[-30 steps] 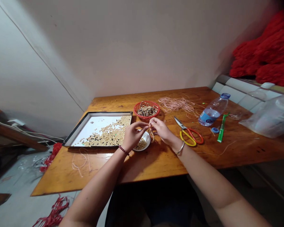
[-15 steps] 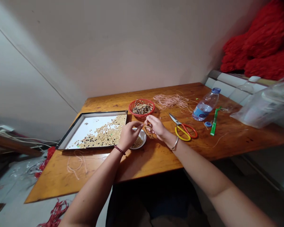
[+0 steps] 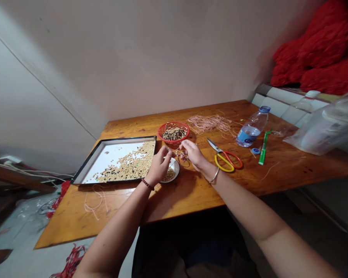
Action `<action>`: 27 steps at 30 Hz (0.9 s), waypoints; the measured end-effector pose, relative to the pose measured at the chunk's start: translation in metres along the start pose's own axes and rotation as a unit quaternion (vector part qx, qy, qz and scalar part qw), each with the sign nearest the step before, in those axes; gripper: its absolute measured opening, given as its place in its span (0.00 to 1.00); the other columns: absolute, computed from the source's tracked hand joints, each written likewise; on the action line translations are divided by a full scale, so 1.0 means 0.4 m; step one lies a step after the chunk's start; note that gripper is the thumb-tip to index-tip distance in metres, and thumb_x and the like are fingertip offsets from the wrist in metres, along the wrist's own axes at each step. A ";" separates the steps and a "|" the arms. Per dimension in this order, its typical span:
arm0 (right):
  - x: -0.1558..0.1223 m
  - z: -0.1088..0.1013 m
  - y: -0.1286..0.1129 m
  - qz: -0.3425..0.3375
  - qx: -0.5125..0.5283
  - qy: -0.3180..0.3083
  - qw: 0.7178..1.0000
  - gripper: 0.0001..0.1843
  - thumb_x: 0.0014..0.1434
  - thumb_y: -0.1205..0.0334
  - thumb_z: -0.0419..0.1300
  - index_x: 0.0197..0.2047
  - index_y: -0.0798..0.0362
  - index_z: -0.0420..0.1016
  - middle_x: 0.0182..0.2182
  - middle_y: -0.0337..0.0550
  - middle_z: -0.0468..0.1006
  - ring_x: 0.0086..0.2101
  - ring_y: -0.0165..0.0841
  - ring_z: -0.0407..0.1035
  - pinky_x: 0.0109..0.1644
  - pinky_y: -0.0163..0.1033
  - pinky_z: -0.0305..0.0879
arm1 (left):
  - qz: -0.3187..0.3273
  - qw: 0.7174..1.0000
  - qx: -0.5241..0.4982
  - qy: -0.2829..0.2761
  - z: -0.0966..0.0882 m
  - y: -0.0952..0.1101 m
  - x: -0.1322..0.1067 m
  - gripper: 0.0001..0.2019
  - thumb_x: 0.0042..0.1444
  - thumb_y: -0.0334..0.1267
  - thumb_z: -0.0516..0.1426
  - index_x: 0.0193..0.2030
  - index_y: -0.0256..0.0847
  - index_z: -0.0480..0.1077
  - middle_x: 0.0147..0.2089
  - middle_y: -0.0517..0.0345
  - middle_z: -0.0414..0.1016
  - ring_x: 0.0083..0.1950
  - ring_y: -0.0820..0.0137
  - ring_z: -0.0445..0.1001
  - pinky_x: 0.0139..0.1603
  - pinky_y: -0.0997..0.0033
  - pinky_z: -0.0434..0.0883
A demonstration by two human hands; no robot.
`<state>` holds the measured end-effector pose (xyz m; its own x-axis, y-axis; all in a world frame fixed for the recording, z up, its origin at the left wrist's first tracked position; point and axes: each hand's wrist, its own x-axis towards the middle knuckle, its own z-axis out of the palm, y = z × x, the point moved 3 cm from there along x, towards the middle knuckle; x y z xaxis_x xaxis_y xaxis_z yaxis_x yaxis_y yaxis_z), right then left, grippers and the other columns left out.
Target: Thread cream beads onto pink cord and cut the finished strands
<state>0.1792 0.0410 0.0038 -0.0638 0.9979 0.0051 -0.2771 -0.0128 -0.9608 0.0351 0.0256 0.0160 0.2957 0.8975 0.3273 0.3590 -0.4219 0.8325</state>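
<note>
My left hand [image 3: 159, 166] is closed in a pinch, thumb against fingers, on the thin cord of a bead string. Opposite it, my right hand [image 3: 193, 155] grips the string of small tan beads [image 3: 181, 153], which loops below its fingers. Both hands are just above a white bowl [image 3: 178, 170] of loose beads, partly hidden by my left hand. To the left lies a shallow black-edged tray [image 3: 88, 157] with many tan and dark beads spread over its white bottom. Behind the hands stands a red basket [image 3: 162, 138] heaped with beaded strands.
Scissors [image 3: 224, 156] with yellow and red handles lie right of my hands. Beyond are pink cord [image 3: 210, 123], a water bottle [image 3: 252, 129], a blue cap [image 3: 255, 151], a green packet [image 3: 263, 148] and a plastic bag [image 3: 316, 135]. Loose cord [image 3: 94, 202] lies at front left.
My hands have drawn slightly apart, with a short length of cord showing between them. The bead string hangs a little differently below my right fingers.
</note>
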 end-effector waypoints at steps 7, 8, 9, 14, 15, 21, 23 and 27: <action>0.003 -0.004 -0.004 -0.009 -0.003 0.021 1.000 0.14 0.58 0.50 0.53 0.28 0.52 0.61 0.26 0.33 0.64 0.19 0.23 0.63 0.19 0.29 0.55 | -0.012 1.000 -0.001 0.008 0.000 0.006 -0.001 0.10 0.63 0.45 0.48 0.36 0.41 0.60 0.39 0.54 0.74 0.43 0.67 0.74 0.37 0.72 0.69; 0.003 -0.005 -0.005 -0.009 -0.002 0.022 1.000 0.14 0.58 0.50 0.53 0.28 0.52 0.60 0.26 0.33 0.64 0.19 0.23 0.63 0.19 0.29 0.55 | -0.009 1.000 0.003 0.011 0.000 0.005 0.000 0.10 0.63 0.45 0.48 0.36 0.41 0.60 0.40 0.54 0.74 0.44 0.66 0.73 0.36 0.72 0.69; 0.004 -0.006 -0.005 -0.008 -0.001 0.022 1.000 0.15 0.57 0.50 0.53 0.28 0.51 0.60 0.26 0.33 0.64 0.19 0.23 0.63 0.19 0.29 0.55 | -0.007 1.000 0.007 0.013 0.000 0.005 0.000 0.10 0.63 0.45 0.48 0.36 0.41 0.60 0.40 0.54 0.74 0.44 0.66 0.73 0.36 0.72 0.68; 0.005 -0.008 -0.004 -0.007 -0.008 0.026 1.000 0.14 0.57 0.49 0.53 0.28 0.51 0.60 0.25 0.33 0.64 0.19 0.24 0.64 0.19 0.29 0.56 | 0.007 0.999 0.019 0.025 -0.003 0.000 0.002 0.10 0.63 0.44 0.48 0.36 0.41 0.61 0.39 0.54 0.74 0.42 0.66 0.73 0.38 0.71 0.66; 0.005 -0.008 -0.003 -0.007 -0.012 0.028 1.000 0.14 0.57 0.50 0.53 0.28 0.51 0.60 0.25 0.33 0.64 0.20 0.24 0.64 0.19 0.29 0.57 | 0.011 0.999 0.019 0.028 -0.004 0.000 0.003 0.09 0.63 0.43 0.48 0.35 0.41 0.61 0.39 0.55 0.74 0.42 0.67 0.73 0.39 0.71 0.65; 0.013 -0.009 0.003 -0.015 -0.009 0.033 0.999 0.14 0.56 0.49 0.53 0.28 0.51 0.59 0.25 0.34 0.63 0.21 0.25 0.65 0.19 0.29 0.60 | 0.027 0.998 0.041 0.044 -0.007 -0.001 0.005 0.08 0.63 0.41 0.49 0.35 0.40 0.62 0.38 0.54 0.73 0.37 0.68 0.70 0.38 0.70 0.64; 0.016 -0.011 0.006 -0.021 -0.011 0.040 0.999 0.15 0.55 0.48 0.54 0.27 0.51 0.59 0.25 0.34 0.62 0.21 0.25 0.64 0.19 0.29 0.60 | 0.031 0.997 0.055 0.044 -0.009 0.001 0.006 0.08 0.62 0.40 0.49 0.35 0.40 0.63 0.38 0.54 0.73 0.38 0.68 0.69 0.38 0.70 0.63; 0.022 -0.013 0.013 -0.034 -0.022 0.052 0.998 0.17 0.54 0.46 0.55 0.26 0.51 0.58 0.24 0.33 0.62 0.21 0.25 0.64 0.20 0.29 0.61 | 0.033 0.996 0.075 0.044 -0.010 0.005 0.008 0.07 0.62 0.38 0.49 0.36 0.40 0.65 0.39 0.54 0.73 0.37 0.68 0.69 0.38 0.70 0.63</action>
<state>0.1823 0.0499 -0.0028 0.0535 0.9976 0.0438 -0.2348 0.0552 -0.9705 0.0333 0.0282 0.0206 0.2470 0.8720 0.4226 0.4722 -0.4891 0.7333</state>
